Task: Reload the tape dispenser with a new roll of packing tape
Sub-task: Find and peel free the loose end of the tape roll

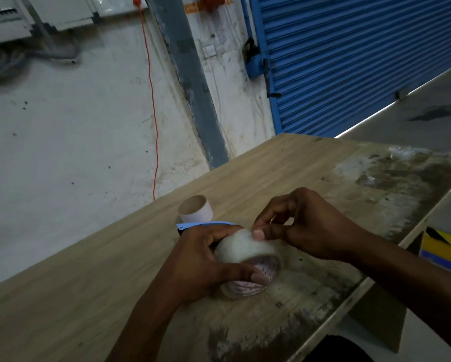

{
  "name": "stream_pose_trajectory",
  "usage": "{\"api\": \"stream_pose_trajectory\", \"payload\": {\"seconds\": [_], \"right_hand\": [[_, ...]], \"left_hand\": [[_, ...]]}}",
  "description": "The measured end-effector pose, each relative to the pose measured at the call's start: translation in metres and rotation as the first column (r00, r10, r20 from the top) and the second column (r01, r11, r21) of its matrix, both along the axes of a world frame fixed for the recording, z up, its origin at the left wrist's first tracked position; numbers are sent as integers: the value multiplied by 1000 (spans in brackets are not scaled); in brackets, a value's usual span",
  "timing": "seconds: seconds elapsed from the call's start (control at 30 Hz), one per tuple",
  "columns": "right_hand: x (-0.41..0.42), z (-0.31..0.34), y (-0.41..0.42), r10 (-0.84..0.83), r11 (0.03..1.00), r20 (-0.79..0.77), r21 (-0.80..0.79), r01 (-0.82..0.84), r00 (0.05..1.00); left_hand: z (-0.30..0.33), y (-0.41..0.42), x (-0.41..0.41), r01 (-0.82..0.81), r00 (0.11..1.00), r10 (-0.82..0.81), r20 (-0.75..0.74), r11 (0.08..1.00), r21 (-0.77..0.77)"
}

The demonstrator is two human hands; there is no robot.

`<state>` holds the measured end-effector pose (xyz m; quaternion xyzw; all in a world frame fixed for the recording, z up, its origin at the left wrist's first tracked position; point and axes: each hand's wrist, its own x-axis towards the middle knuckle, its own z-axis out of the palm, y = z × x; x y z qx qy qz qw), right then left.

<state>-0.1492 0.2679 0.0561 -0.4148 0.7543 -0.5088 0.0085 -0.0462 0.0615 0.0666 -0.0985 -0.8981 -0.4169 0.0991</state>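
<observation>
Wooden bench (114, 270): left hand (200, 259) grips tape roll (245, 249); right hand (305, 226) pinches roll's top edge; empty core (195, 209) at 11 o'clock.

Left hand (200, 259): I see it low and central, fingers and thumb curled in a grip
Right hand (308, 226): reaches in from right, fingertips pinched together

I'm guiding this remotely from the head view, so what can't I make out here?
- Tape dispenser: only a blue edge shows; left hand covers the rest.
- Tape roll: blurred, loose end indistinct under right hand fingertips.
- Roll's core label: too blurred to read.
</observation>
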Motion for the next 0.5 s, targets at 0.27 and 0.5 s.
{"api": "stream_pose_trajectory", "payload": {"seconds": [0.27, 0.5], "right_hand": [[-3, -2, -13, 32, 989, -168, 147, -7, 985], [10, -4, -14, 15, 942, -388, 315, 117, 922]], "left_hand": [[0, -3, 0, 25, 1000, -25, 1, 999, 39], [-2, -4, -1, 0, 1000, 0, 2, 1000, 18]]}}
